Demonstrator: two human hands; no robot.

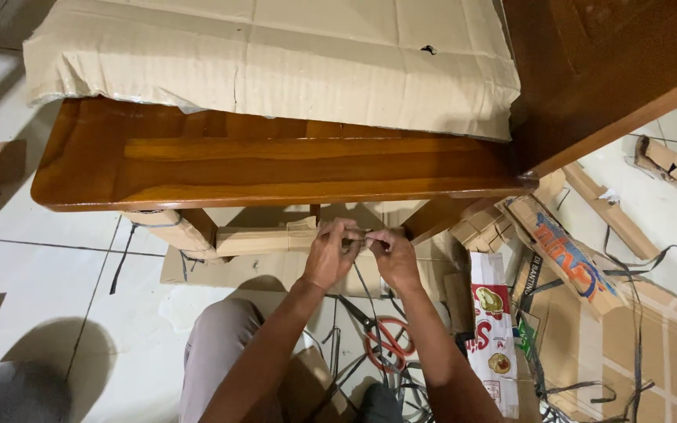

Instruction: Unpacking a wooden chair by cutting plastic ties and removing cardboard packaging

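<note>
My left hand (331, 252) and my right hand (392, 254) meet just under the front edge of a glossy brown wooden table (276, 164). Both pinch a dark plastic strap (363, 237) that runs across a cardboard-wrapped rail (264, 240) below the tabletop. The strap's loose end trails down between my forearms. A table leg wrapped in cardboard (170, 229) shows at the left. A large sheet of corrugated cardboard (276, 55) lies over the far part of the tabletop.
Red-handled scissors (388, 341) lie on the white tiled floor among loose black straps (636, 376). Flattened printed cardboard boxes (573, 266) pile up at the right. A dark wooden panel (605, 70) stands at the upper right. My knee (217, 345) is at the bottom.
</note>
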